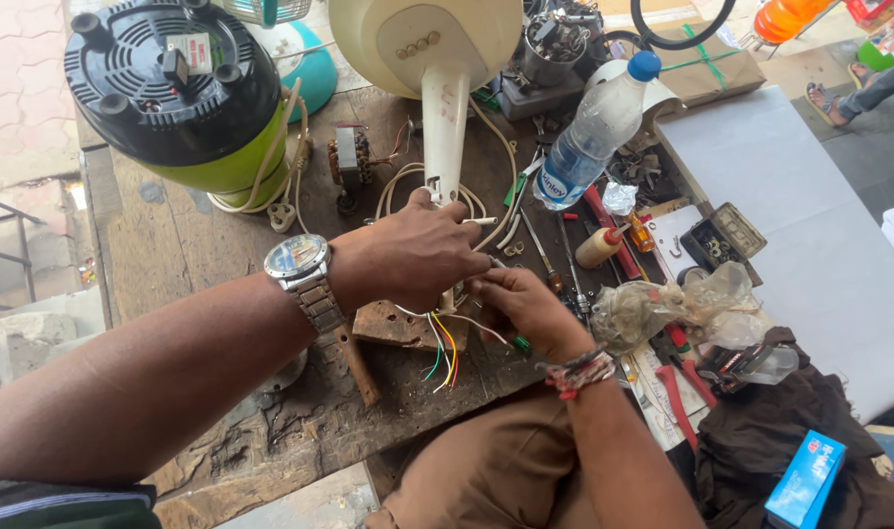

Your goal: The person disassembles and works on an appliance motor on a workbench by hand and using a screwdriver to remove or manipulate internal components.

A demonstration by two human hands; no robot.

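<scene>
My left hand [413, 257], with a steel watch on the wrist, grips the lower end of a cream fan stand stem [445, 118] lying on the worn wooden bench [173, 245]. Several thin coloured wires [443, 348] hang out from under it: white, yellow, red and green. My right hand [525, 306], with thread bands on the wrist, pinches these wires beside the left hand and holds a green-handled screwdriver [518, 343]. The cream fan body [427, 39] lies at the top of the stem.
A black and green round appliance [178, 93] stands at the back left. A clear water bottle [592, 132] with a blue cap, tools, pliers, a small glue bottle [602, 245], plastic bags and a blue box [804, 480] crowd the right side. A white board [809, 225] lies far right.
</scene>
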